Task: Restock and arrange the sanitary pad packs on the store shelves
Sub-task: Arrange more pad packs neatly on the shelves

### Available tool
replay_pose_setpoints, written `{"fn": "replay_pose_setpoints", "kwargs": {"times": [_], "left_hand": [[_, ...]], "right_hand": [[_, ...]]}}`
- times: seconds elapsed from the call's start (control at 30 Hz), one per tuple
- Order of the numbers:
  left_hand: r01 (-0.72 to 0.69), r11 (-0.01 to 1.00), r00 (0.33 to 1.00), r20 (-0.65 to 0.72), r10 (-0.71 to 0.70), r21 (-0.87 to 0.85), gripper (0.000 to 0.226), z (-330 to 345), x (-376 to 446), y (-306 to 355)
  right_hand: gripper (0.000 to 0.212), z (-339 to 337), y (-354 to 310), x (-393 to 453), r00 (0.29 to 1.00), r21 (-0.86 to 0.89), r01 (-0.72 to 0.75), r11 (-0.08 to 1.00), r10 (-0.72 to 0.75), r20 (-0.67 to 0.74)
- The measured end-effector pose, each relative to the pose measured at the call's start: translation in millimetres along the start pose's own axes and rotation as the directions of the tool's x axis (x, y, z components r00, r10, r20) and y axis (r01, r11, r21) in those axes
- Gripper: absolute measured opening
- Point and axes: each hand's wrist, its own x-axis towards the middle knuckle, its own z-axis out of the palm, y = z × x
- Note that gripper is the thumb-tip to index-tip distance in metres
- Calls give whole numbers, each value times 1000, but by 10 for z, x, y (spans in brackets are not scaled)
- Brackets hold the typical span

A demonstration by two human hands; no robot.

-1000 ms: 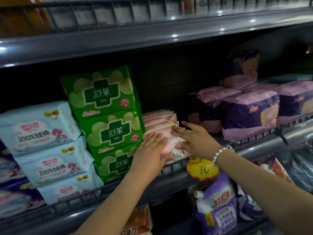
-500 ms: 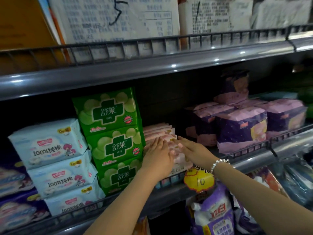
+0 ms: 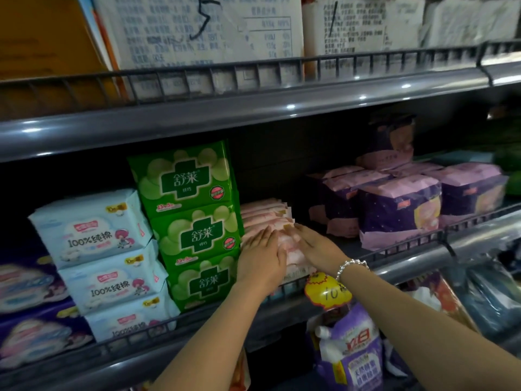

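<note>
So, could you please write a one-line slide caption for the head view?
Both hands, left hand and right hand, press flat on the pink pad packs beside stacked green packs.

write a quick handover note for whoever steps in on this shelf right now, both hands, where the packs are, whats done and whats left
Left hand: open, flat on the front of the pink packs.
Right hand: open, fingers pressing the same row from its right side.
Pink packs stand in a row beside the green stack, at the shelf rail.
Done: row is in place.
Left: square it up; a gap remains between it and the purple packs.
</note>
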Motion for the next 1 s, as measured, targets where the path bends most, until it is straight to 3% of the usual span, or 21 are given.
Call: {"fn": "replay_pose_setpoints", "kwargs": {"times": [0.1, 0.2, 0.37, 0.67, 0.8, 1.0], "left_hand": [[-32, 992, 994, -108, 18, -124, 54, -54, -277, 2], [-85, 975, 969, -243, 33, -206, 59, -140, -681, -33], [43, 919, 945, -282, -164, -392, 57, -253, -1601, -191], [344, 764, 847, -170, -503, -546, 36, 141, -3476, -882], [464, 657, 761, -112, -639, -595, 31, 378, -4162, -1094], [637, 474, 620, 39, -784, -608, 34, 731, -4980, -1467]], "right_hand": [[44, 22, -41, -305, 983, -186, 32, 982, -65, -171], [59, 141, -206, -635, 950, -270, 119, 956, -188, -248], [50, 710, -599, -1257, 901, -284, 230, 931, -314, -300], [45, 2171, -1230, -2412, 926, -94, 341, 935, -351, -140], [45, 2781, -1428, -2845, 947, 13, 319, 948, -318, -52], [56, 3490, -1574, -3361, 954, 79, 190, 979, -203, 221]]}}
